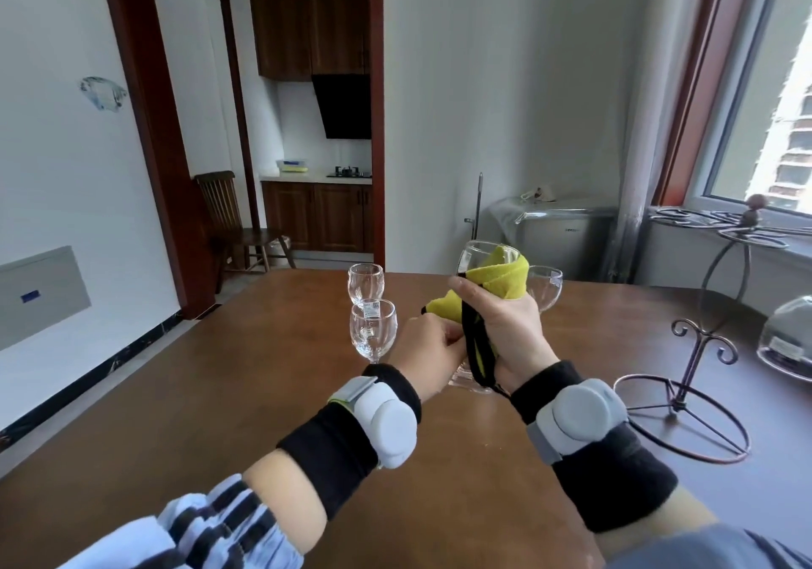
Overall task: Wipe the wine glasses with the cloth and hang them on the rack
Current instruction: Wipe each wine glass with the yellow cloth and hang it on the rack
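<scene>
A wine glass (472, 256) is held above the brown table (228, 392), with a yellow cloth (505, 278) edged in black stuffed into its bowl and wrapped over the rim. My right hand (509, 331) grips the cloth around the bowl. My left hand (428, 351) pinches the stem just below. Three more glasses stand on the table: two at centre left (372, 329) (365, 283) and one behind my right hand (547, 287). The dark metal rack (685, 362) stands at the right, and a glass (786, 340) hangs upside down from it at the frame's edge.
The rack's round wire base (681, 419) lies close to my right wrist. A wooden chair (233, 225) stands by the doorway at the back left. A covered appliance (553, 230) sits against the far wall, with a window at the right.
</scene>
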Action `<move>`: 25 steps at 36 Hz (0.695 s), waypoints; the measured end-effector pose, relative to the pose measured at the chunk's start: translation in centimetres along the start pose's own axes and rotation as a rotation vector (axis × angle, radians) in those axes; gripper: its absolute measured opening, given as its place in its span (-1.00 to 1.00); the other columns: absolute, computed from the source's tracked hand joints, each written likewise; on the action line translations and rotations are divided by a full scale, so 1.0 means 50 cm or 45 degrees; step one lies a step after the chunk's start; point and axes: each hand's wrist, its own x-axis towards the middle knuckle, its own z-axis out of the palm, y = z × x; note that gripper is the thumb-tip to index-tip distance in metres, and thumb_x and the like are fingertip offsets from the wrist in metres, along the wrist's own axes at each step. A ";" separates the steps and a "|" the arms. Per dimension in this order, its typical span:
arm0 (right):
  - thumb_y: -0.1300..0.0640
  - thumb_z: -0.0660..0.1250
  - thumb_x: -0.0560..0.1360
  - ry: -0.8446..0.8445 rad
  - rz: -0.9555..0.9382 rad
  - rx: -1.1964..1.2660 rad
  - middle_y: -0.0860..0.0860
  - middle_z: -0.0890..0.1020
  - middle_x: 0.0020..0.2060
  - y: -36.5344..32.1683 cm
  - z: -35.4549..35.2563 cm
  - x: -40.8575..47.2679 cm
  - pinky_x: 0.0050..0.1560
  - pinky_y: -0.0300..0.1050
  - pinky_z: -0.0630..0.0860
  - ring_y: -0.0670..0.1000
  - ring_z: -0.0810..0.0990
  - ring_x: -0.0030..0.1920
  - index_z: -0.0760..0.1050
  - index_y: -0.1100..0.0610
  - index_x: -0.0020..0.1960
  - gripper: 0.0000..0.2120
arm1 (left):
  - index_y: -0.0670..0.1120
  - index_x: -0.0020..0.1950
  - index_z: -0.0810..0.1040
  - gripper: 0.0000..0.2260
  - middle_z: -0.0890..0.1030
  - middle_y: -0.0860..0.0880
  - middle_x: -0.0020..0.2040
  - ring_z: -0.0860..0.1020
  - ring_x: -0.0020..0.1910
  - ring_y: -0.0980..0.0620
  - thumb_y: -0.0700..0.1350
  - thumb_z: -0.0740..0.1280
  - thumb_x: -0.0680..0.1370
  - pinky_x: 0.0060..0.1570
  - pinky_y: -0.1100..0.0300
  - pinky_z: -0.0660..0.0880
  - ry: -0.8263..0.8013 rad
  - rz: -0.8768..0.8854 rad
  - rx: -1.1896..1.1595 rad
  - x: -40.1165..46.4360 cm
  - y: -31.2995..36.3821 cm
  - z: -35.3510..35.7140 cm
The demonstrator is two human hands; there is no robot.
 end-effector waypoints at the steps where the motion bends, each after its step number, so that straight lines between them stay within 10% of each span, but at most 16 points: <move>1: 0.36 0.52 0.35 0.001 -0.008 -0.033 0.23 0.61 -0.26 0.002 -0.002 0.001 -0.11 0.14 0.63 0.22 0.65 -0.25 0.53 0.30 -0.06 -0.77 | -0.08 -0.55 0.32 -0.59 0.31 0.03 -0.62 0.24 -0.56 0.06 -0.14 0.31 0.50 -0.46 0.16 0.13 -0.039 -0.026 -0.033 0.001 -0.005 -0.002; 7: 0.34 0.50 0.40 0.001 0.056 -0.072 0.09 0.47 -0.39 -0.001 -0.021 0.008 -0.10 0.29 0.62 0.14 0.56 -0.37 0.49 0.21 -0.23 -0.81 | -0.13 -0.21 0.70 -0.75 0.69 -0.05 -0.27 0.51 -0.30 0.12 0.06 0.51 0.34 -0.18 0.19 0.42 -0.337 -0.134 -0.282 -0.001 -0.006 -0.040; 11: 0.30 0.50 0.38 -0.075 0.021 -0.100 0.10 0.48 -0.41 -0.006 -0.023 0.009 -0.24 0.03 0.65 0.07 0.55 -0.43 0.51 0.21 -0.26 -0.83 | -0.13 -0.10 0.72 -0.68 0.72 -0.08 -0.12 0.63 -0.07 0.04 0.04 0.56 0.27 0.16 0.03 0.50 -0.290 -0.156 -0.372 0.001 -0.013 -0.046; 20: -0.01 0.68 0.17 -0.117 -0.042 -0.282 0.30 0.64 -0.21 -0.002 -0.044 0.025 0.00 0.51 0.51 0.40 0.66 -0.07 0.62 0.10 -0.30 -0.70 | -0.15 -0.03 0.64 -0.79 0.69 -0.07 -0.05 0.62 0.03 -0.01 -0.30 0.51 0.37 0.23 0.10 0.49 -0.292 -0.303 -0.824 0.002 -0.020 -0.036; 25: -0.15 0.61 0.24 -0.251 -0.146 -0.443 0.02 0.47 -0.50 -0.005 -0.063 0.027 -0.13 0.34 0.54 0.13 0.49 -0.35 0.45 0.11 -0.38 -0.57 | -0.14 0.10 0.55 -0.63 0.62 -0.08 0.04 0.59 0.03 0.05 -0.23 0.55 0.34 0.09 0.22 0.52 -0.512 -0.345 -0.856 -0.002 -0.014 -0.049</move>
